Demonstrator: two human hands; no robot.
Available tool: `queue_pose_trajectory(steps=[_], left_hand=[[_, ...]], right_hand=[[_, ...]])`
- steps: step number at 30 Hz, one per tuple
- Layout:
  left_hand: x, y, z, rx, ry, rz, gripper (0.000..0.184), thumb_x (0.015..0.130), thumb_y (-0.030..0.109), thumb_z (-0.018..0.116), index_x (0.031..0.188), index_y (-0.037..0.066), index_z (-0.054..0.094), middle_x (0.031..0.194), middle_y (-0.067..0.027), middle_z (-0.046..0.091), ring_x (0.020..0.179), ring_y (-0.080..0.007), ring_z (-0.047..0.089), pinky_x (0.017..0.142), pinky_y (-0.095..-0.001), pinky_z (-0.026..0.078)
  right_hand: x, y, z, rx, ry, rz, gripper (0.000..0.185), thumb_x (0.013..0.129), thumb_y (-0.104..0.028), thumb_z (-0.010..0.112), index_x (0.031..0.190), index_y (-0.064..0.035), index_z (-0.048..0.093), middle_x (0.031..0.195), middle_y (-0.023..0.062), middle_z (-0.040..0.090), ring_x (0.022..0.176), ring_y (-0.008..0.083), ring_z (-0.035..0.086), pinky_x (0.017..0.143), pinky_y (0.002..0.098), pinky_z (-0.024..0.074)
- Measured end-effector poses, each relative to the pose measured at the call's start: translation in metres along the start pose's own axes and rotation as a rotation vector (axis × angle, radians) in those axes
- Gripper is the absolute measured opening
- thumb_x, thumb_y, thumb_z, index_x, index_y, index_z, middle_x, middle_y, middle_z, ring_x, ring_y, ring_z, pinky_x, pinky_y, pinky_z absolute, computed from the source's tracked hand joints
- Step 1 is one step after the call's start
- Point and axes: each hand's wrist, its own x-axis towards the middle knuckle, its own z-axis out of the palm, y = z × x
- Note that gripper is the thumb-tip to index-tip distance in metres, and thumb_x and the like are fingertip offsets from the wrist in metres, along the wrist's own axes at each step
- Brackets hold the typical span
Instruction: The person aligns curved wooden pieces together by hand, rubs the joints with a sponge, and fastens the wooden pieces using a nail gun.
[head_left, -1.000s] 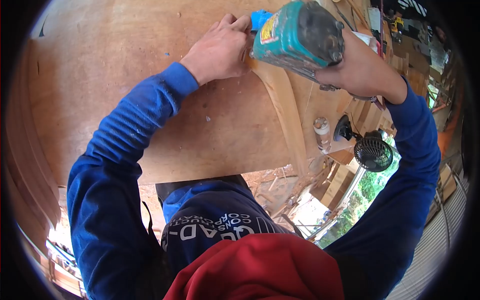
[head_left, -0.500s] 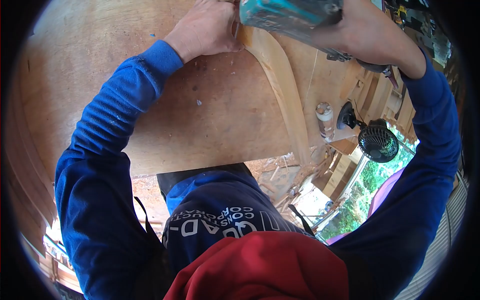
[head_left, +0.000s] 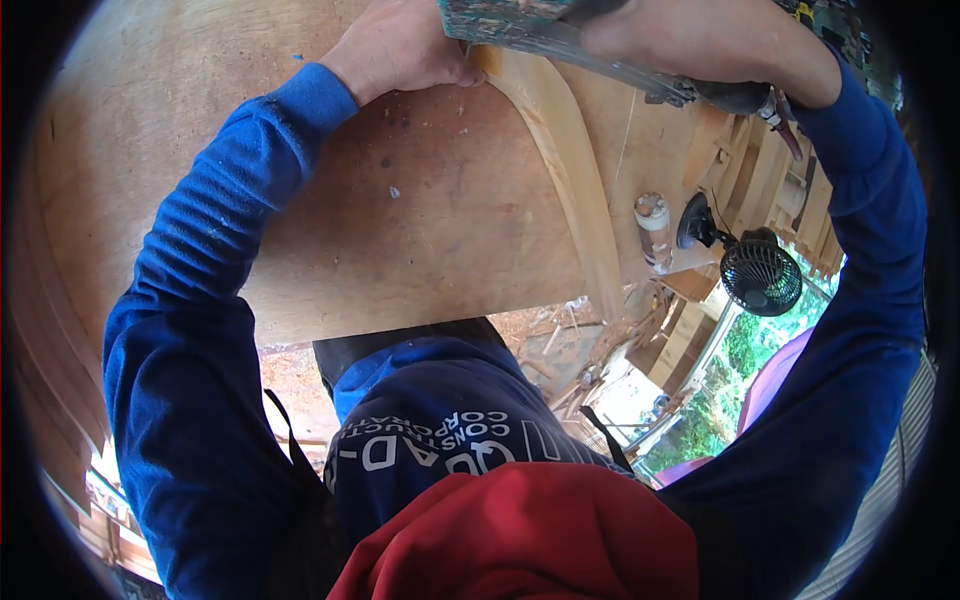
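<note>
At the top of the head view, my right hand (head_left: 690,38) is wrapped round a worn teal nail gun (head_left: 520,28), with a hose coupling at its rear end. The gun's front end lies close beside my left hand (head_left: 405,48), over the far end of a curved wooden piece (head_left: 560,145). My left hand is closed at that end of the wood, its thumb and fingertips pressed on the edge. The gun hides part of the wood, and its nose is out of sight. The curved piece lies across a plywood tabletop (head_left: 400,240) and passes its near edge.
To the right stand a bottle-like container (head_left: 653,232) and a small black fan (head_left: 760,277) on a round base. Stacked wood strips (head_left: 775,190) lie beyond them. Wood scraps (head_left: 560,340) cover the floor by the table's near edge. Long boards (head_left: 45,340) curve along the left side.
My right hand and the nail gun have shifted left, closer over my left hand. My left hand has moved slightly up and left in view, staying at the wood's end.
</note>
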Motion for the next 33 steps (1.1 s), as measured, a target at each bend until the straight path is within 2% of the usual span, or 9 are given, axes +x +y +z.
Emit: queue_pose_trajectory(steps=[1,4,7,10,13,16,18,28,33], left_hand=[[0.000,0.000,0.000,-0.023,-0.006,0.000,0.054,0.069,0.026,0.090,0.118,0.011,0.075,0.109,-0.0111,0.070,0.103,-0.0315,0.066,0.090,-0.0390,0.056],[0.009,0.007,-0.012,-0.033,0.231,0.514,0.057,0.069,0.016,0.076,0.124,0.006,0.067,0.131,-0.0208,0.062,0.127,-0.0365,0.052,0.105,-0.0442,0.045],[0.009,0.022,-0.016,0.116,0.396,0.474,0.054,0.067,0.013,0.077,0.121,0.006,0.069,0.132,-0.0212,0.060,0.125,-0.0372,0.052,0.100,-0.0458,0.049],[0.001,0.036,-0.032,0.257,-0.035,0.032,0.050,0.068,0.010,0.076,0.118,0.006,0.071,0.137,-0.0219,0.057,0.124,-0.0401,0.052,0.104,-0.0476,0.047],[0.002,0.039,-0.034,0.245,-0.076,0.023,0.046,0.072,0.013,0.077,0.118,0.005,0.071,0.142,-0.0228,0.053,0.128,-0.0433,0.050,0.108,-0.0477,0.045],[0.004,0.029,-0.016,0.330,0.123,0.130,0.058,0.066,0.025,0.091,0.120,0.012,0.076,0.113,-0.0089,0.059,0.109,-0.0300,0.057,0.095,-0.0365,0.052],[0.006,0.033,-0.021,0.287,0.041,0.081,0.060,0.064,0.024,0.091,0.121,0.013,0.077,0.113,-0.0082,0.053,0.109,-0.0291,0.051,0.098,-0.0362,0.050],[0.007,0.027,-0.019,0.195,0.035,0.133,0.060,0.060,0.020,0.092,0.119,0.016,0.079,0.106,-0.0086,0.050,0.104,-0.0293,0.047,0.094,-0.0386,0.049],[0.009,0.031,-0.019,0.227,0.015,0.104,0.057,0.060,0.021,0.093,0.115,0.015,0.080,0.106,-0.0081,0.050,0.105,-0.0288,0.047,0.095,-0.0391,0.048]], right_hand=[[0.001,0.002,-0.001,-0.029,-0.035,-0.028,0.047,0.088,-0.028,0.079,0.127,-0.0044,0.066,0.098,0.0139,0.075,0.082,0.0210,0.071,0.077,0.0362,0.0570],[0.006,0.012,-0.006,0.001,-0.101,-0.084,0.044,0.088,-0.026,0.078,0.125,-0.0040,0.066,0.098,0.0155,0.075,0.083,0.0223,0.071,0.077,0.0367,0.0564],[-0.001,0.006,-0.016,0.217,-0.098,0.030,0.040,0.089,-0.020,0.074,0.124,-0.0029,0.066,0.100,0.0172,0.074,0.087,0.0250,0.070,0.079,0.0373,0.0554],[-0.016,0.041,0.007,0.090,0.116,0.077,0.035,0.089,-0.012,0.070,0.123,-0.0019,0.066,0.102,0.0168,0.073,0.092,0.0265,0.069,0.081,0.0371,0.0540],[-0.025,0.115,0.053,-0.165,0.396,0.186,0.051,0.085,-0.012,0.073,0.134,-0.0045,0.059,0.105,0.0199,0.073,0.095,0.0350,0.071,0.082,0.0410,0.0552],[-0.022,0.133,0.104,-0.383,0.627,0.270,0.049,0.084,-0.016,0.071,0.131,-0.0076,0.061,0.093,0.0197,0.074,0.082,0.0397,0.071,0.072,0.0489,0.0568],[-0.013,0.149,0.135,-0.388,0.734,0.260,0.056,0.083,-0.016,0.070,0.137,-0.0100,0.058,0.095,0.0208,0.074,0.085,0.0428,0.070,0.072,0.0521,0.0568],[-0.010,0.184,0.203,-0.333,0.841,0.258,0.086,0.073,-0.002,0.077,0.152,-0.0067,0.046,0.092,0.0086,0.064,0.092,0.0266,0.063,0.086,0.0384,0.0506],[-0.015,0.182,0.193,-0.360,0.887,0.252,0.066,0.079,-0.006,0.073,0.142,-0.0008,0.054,0.100,0.0148,0.069,0.093,0.0320,0.068,0.084,0.0409,0.0526]])
